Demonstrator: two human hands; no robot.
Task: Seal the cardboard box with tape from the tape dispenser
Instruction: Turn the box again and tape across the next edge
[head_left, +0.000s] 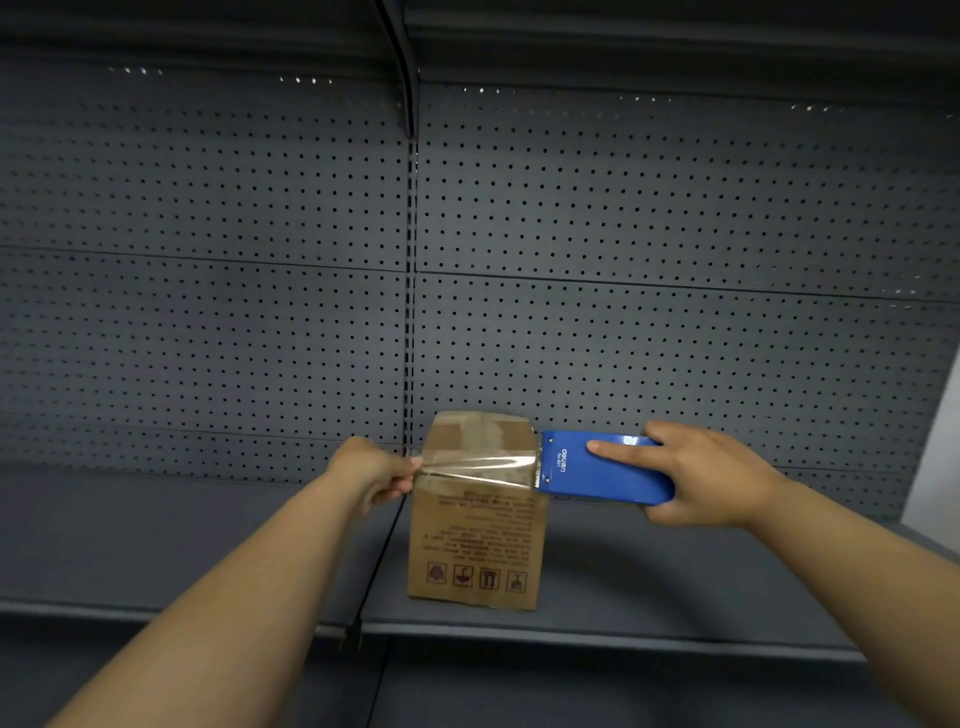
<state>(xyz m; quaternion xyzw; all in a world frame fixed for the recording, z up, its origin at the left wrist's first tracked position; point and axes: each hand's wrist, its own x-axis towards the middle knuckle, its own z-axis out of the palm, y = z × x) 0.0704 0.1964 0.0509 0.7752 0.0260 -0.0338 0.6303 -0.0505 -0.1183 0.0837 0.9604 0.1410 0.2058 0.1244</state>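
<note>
Stretching one tape (475, 466), one box (478, 551), two hands

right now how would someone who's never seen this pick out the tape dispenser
Find the grey shelf below the pegboard wall, where a cardboard box stands. At the box's upper right, the right hand grips the tape dispenser. It is the only bright blue thing, with clear tape stretching from it to the left hand.

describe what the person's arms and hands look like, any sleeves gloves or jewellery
Both forearms are bare right down to the bottom frame edge: no sleeve shows. The left hand and right hand wear no gloves, and no rings, watch or wristband can be seen on them. The picture is slightly blurred, so fine detail such as the nails cannot be told.
</note>
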